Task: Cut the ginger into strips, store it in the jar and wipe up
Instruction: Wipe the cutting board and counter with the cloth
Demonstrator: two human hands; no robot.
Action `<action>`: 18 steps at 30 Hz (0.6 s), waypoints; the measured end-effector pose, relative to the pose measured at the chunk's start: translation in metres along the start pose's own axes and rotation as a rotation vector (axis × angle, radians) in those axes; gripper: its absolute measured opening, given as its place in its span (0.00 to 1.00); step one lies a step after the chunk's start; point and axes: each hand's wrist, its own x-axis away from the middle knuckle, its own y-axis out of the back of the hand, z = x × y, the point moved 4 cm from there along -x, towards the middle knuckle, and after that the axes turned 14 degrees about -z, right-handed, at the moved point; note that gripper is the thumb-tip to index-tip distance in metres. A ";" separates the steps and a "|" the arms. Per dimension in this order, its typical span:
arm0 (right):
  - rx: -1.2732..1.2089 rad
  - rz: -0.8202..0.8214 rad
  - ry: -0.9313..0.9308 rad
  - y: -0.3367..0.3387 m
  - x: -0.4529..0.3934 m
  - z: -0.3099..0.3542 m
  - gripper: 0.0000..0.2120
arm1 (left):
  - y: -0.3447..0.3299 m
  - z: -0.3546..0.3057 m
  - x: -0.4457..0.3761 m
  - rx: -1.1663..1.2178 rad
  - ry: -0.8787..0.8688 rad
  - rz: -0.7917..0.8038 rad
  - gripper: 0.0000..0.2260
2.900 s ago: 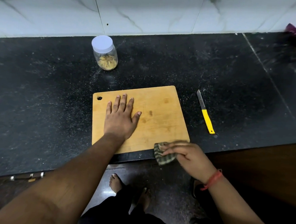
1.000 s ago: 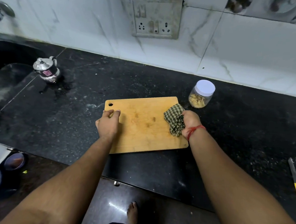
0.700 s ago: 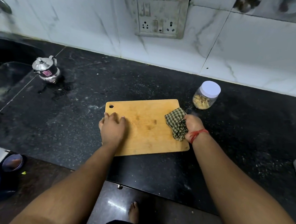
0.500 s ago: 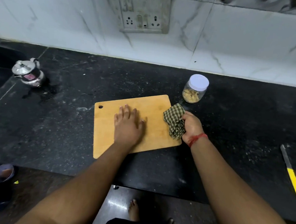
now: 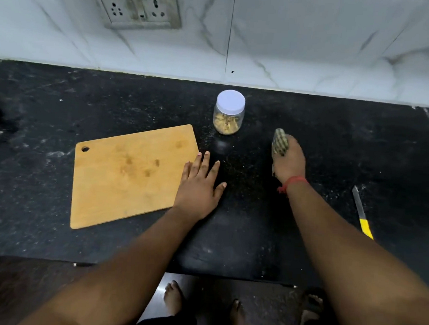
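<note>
A bare wooden cutting board [image 5: 129, 174] lies on the black counter [image 5: 334, 149], turned at a slight angle. My left hand [image 5: 199, 186] lies flat with straight fingers at the board's right edge, partly on the counter. My right hand [image 5: 287, 161] grips a checked green cloth [image 5: 280, 143] and presses it on the counter to the right of the board. A clear jar [image 5: 228, 115] with a white lid stands behind, holding ginger strips. A yellow-handled knife [image 5: 362, 213] lies at the far right.
A white marble wall with a socket plate [image 5: 140, 7] rises behind the counter. The counter's front edge runs just below my forearms. Bare feet [image 5: 175, 298] and a sandal show on the floor below. White specks dust the counter.
My right hand has carried the cloth off the board onto the counter to its right. My left hand has slid from the board's middle to its right edge. The board now sits further left.
</note>
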 end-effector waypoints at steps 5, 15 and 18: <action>0.373 0.365 0.514 -0.054 -0.008 -0.004 0.30 | -0.008 -0.011 0.018 -0.058 0.074 0.015 0.30; 0.189 0.498 0.910 -0.025 0.077 -0.010 0.29 | -0.006 -0.024 0.060 -0.123 0.112 -0.076 0.33; 0.132 0.527 0.977 -0.013 0.107 -0.021 0.28 | -0.004 -0.024 0.083 -0.101 0.152 -0.109 0.33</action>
